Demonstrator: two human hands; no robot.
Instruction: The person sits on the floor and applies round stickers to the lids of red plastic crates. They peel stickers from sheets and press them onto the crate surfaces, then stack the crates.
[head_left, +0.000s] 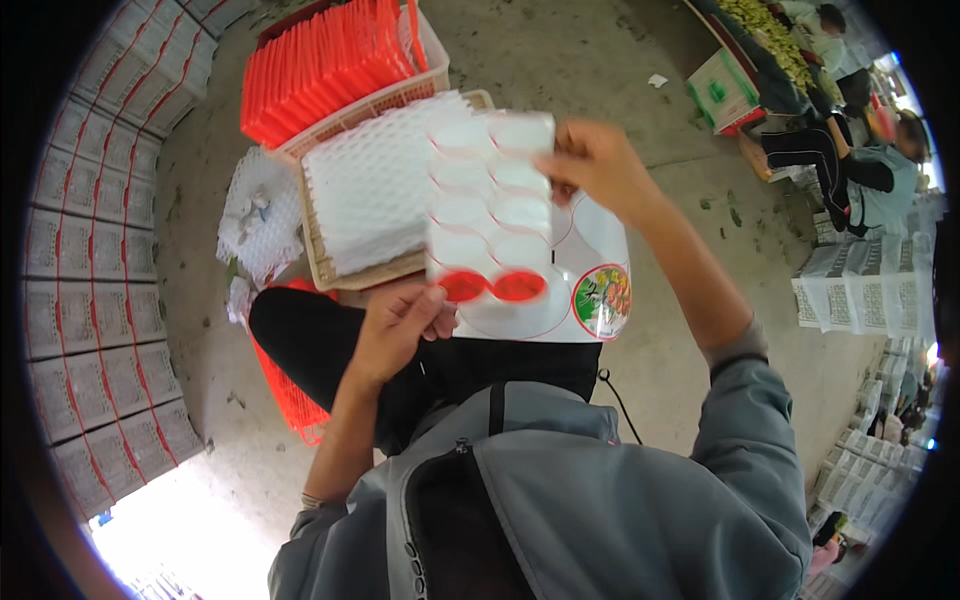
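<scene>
Between my hands is a white sheet with rows of oval outlines (490, 187); two red oval stickers (520, 286) remain along its lower edge. My left hand (401, 322) pinches the lower left corner, beside the stickers. The sheet's upper right edge is held in my right hand (592, 165), blurred by motion. Beneath lies a larger white sheet (510, 322) with big oval outlines and a round printed fruit sticker (602, 301), over my lap.
A plastic crate (330, 279) of white foam netting (367, 180) stands ahead, beside a crate of red mesh bags (322, 75). More netting (262, 214) lies on the floor. Strapped cartons (97, 255) are stacked left; a seated person (862, 172) and wrapped stacks (862, 289) are right.
</scene>
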